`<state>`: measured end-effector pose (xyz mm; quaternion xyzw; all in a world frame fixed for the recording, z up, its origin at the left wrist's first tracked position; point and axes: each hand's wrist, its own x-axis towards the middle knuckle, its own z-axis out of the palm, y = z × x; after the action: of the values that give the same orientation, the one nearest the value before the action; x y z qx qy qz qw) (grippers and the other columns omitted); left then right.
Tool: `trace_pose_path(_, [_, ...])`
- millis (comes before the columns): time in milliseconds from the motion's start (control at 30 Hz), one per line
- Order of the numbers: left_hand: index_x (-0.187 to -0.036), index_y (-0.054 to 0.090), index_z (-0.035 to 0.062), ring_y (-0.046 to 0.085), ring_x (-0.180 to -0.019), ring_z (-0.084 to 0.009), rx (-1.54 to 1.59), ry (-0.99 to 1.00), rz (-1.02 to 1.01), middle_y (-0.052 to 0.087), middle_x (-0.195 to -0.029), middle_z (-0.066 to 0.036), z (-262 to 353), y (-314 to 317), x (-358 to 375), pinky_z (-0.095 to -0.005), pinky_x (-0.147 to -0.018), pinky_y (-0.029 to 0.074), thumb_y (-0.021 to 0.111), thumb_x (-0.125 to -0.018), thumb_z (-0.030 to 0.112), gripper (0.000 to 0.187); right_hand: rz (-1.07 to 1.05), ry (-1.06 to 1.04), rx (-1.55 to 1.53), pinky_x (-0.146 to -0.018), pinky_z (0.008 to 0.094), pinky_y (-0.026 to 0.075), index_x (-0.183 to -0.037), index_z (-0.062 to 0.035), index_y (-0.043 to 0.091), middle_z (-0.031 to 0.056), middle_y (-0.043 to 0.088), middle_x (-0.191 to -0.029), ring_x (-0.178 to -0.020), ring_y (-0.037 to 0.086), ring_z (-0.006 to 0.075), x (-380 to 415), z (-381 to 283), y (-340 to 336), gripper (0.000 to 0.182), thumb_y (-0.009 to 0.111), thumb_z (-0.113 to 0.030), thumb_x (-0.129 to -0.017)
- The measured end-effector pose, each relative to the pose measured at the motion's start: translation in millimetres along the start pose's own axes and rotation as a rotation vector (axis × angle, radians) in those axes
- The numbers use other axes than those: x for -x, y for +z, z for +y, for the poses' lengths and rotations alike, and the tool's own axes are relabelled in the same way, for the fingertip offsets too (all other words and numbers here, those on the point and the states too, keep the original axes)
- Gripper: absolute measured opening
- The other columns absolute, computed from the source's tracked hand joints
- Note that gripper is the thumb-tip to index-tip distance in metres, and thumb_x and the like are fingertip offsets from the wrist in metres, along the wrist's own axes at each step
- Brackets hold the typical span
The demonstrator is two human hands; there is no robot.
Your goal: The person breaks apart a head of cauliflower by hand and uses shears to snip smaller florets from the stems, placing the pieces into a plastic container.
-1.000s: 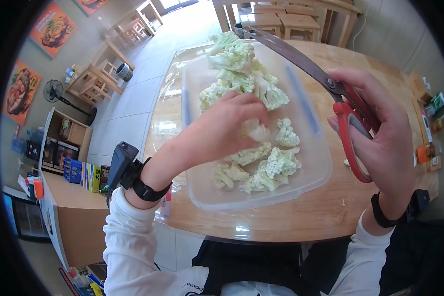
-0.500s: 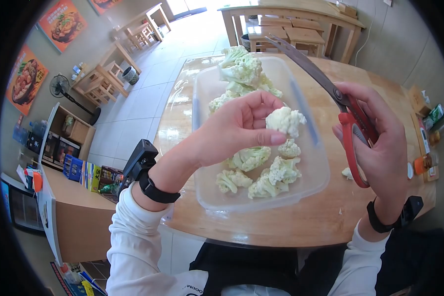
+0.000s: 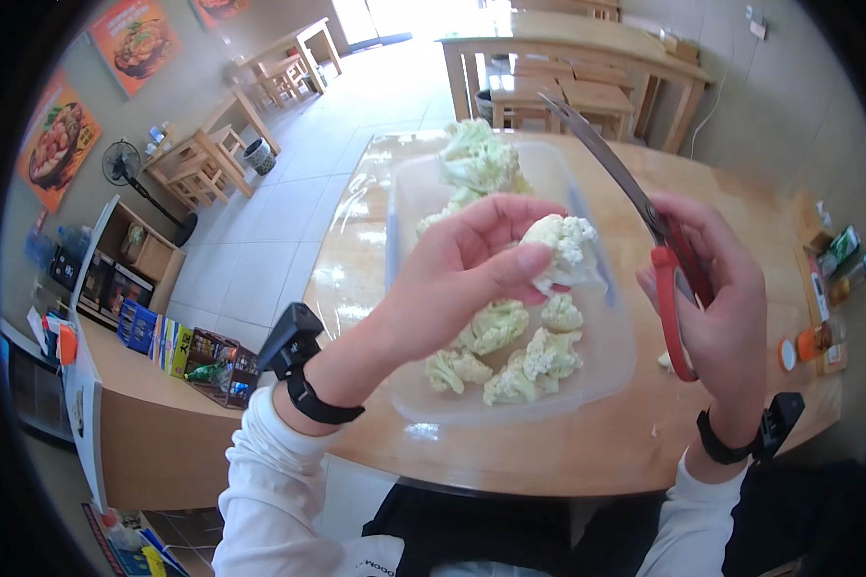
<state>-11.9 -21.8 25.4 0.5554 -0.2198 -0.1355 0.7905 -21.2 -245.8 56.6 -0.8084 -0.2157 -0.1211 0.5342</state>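
My left hand (image 3: 481, 260) pinches a white cauliflower floret (image 3: 565, 248) between thumb and fingers, held above a clear plastic tub (image 3: 601, 380). In my right hand (image 3: 717, 298) is a pair of scissors (image 3: 678, 313) with red handles. Their dark blades point up and away, looking nearly closed, and stay apart from the floret. Several cut florets (image 3: 537, 370) lie in the near part of the tub. A larger cauliflower chunk (image 3: 481, 159) rests at its far end, and my left hand partly covers what lies between.
The tub stands on a wooden table (image 3: 433, 462). Jars (image 3: 816, 341) and small items line the table's right side against the wall. Left of the table is a counter (image 3: 164, 423) with a bottle basket (image 3: 216, 365). Another wooden table (image 3: 568, 38) with stools stands beyond.
The floret has turned in my left hand and now shows its side. My right hand with the scissors has shifted slightly left and down in view. The whole view has tilted a little.
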Motion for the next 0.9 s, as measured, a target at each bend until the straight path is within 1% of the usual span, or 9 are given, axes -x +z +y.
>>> trace_pose_path(67, [-0.129, 0.038, -0.0013, 0.056, -0.105, -0.0161, 0.342, -0.047, -0.037, 0.053, -0.117, -0.010, 10, -3, 6, -0.0265, -0.086, 0.050, 0.061, -0.082, 0.002, 0.052, -0.010, -0.005, -0.004, -0.075, 0.0202, 0.044, -0.112, -0.0029, 0.054, 0.0053, 0.061, -0.093, -0.086, 0.058, 0.0078, 0, -8, -3, 0.041, 0.064, 0.006, -0.074])
trace_pose_path(133, [-0.129, 0.038, -0.0013, 0.056, -0.106, -0.0168, 0.301, 0.028, 0.017, 0.053, -0.117, -0.010, 20, 7, 10, -0.0277, -0.089, 0.048, 0.061, -0.081, 0.000, 0.054, -0.013, 0.020, -0.030, -0.072, 0.0203, 0.044, -0.114, -0.0045, 0.054, 0.0040, 0.060, -0.090, -0.078, 0.055, 0.0067, 1, -13, -4, 0.044, 0.066, 0.004, -0.072])
trace_pose_path(167, [-0.130, 0.037, -0.0013, 0.055, -0.107, -0.0175, 0.258, 0.071, 0.079, 0.053, -0.117, -0.010, 3, 4, 10, -0.0289, -0.092, 0.047, 0.062, -0.080, -0.001, 0.056, -0.016, 0.006, -0.027, -0.072, 0.0203, 0.044, -0.114, -0.0045, 0.054, 0.0040, 0.060, -0.090, -0.078, 0.055, 0.0067, 6, 5, 1, 0.044, 0.066, 0.004, -0.072])
trace_pose_path(200, [-0.130, 0.038, -0.0011, 0.055, -0.107, -0.0173, 0.206, 0.087, 0.112, 0.054, -0.117, -0.010, 3, 4, 11, -0.0302, -0.096, 0.043, 0.062, -0.078, -0.003, 0.057, -0.056, 0.032, -0.014, -0.071, 0.0196, 0.043, -0.114, -0.0047, 0.054, 0.0028, 0.058, -0.087, -0.075, 0.052, 0.0068, 7, 3, 0, 0.045, 0.067, 0.003, -0.071])
trace_pose_path(267, [-0.130, 0.039, -0.0010, 0.055, -0.107, -0.0164, 0.147, 0.105, 0.154, 0.054, -0.116, -0.009, 7, 7, 13, -0.0299, -0.096, 0.043, 0.062, -0.078, -0.003, 0.057, -0.110, 0.024, 0.000, -0.067, 0.0187, 0.040, -0.114, -0.0048, 0.054, -0.0001, 0.051, -0.079, -0.068, 0.045, 0.0073, 6, 5, 1, 0.048, 0.069, 0.000, -0.068])
trace_pose_path(433, [-0.129, 0.042, -0.0007, 0.057, -0.100, -0.0124, 0.080, 0.196, 0.248, 0.055, -0.115, -0.008, 25, 5, 22, -0.0259, -0.088, 0.048, 0.061, -0.078, -0.004, 0.055, -0.218, 0.040, 0.011, -0.068, 0.0213, 0.041, -0.114, -0.0047, 0.055, 0.0008, 0.050, -0.080, -0.072, 0.046, 0.0083, 7, -1, -17, 0.051, 0.069, -0.001, -0.065])
trace_pose_path(533, [-0.130, 0.042, -0.0004, 0.058, -0.097, -0.0113, 0.074, 0.237, 0.277, 0.055, -0.115, -0.008, 30, 4, 25, -0.0243, -0.084, 0.049, 0.060, -0.078, -0.004, 0.055, -0.364, 0.021, 0.014, -0.067, 0.0217, 0.041, -0.115, -0.0043, 0.055, 0.0016, 0.051, -0.082, -0.072, 0.048, 0.0085, 8, -2, -18, 0.053, 0.070, -0.001, -0.065])
trace_pose_path(667, [-0.129, 0.043, -0.0004, 0.057, -0.097, -0.0105, 0.063, 0.202, 0.267, 0.055, -0.115, -0.008, 30, 5, 26, -0.0237, -0.084, 0.048, 0.060, -0.078, -0.003, 0.054, -0.391, 0.001, 0.031, -0.065, 0.0208, 0.040, -0.115, -0.0039, 0.055, 0.0006, 0.050, -0.080, -0.070, 0.046, 0.0077, 8, -3, -7, 0.051, 0.070, 0.000, -0.066])
trace_pose_path(900, [-0.127, 0.045, -0.0004, 0.057, -0.097, -0.0101, -0.047, 0.230, 0.276, 0.056, -0.113, -0.007, 22, 7, 24, -0.0241, -0.085, 0.048, 0.061, -0.080, -0.001, 0.050, -0.372, 0.121, 0.007, -0.060, 0.0184, 0.037, -0.116, -0.0042, 0.055, -0.0018, 0.049, -0.076, -0.065, 0.043, 0.0052, 11, -3, -1, 0.051, 0.072, -0.001, -0.068])
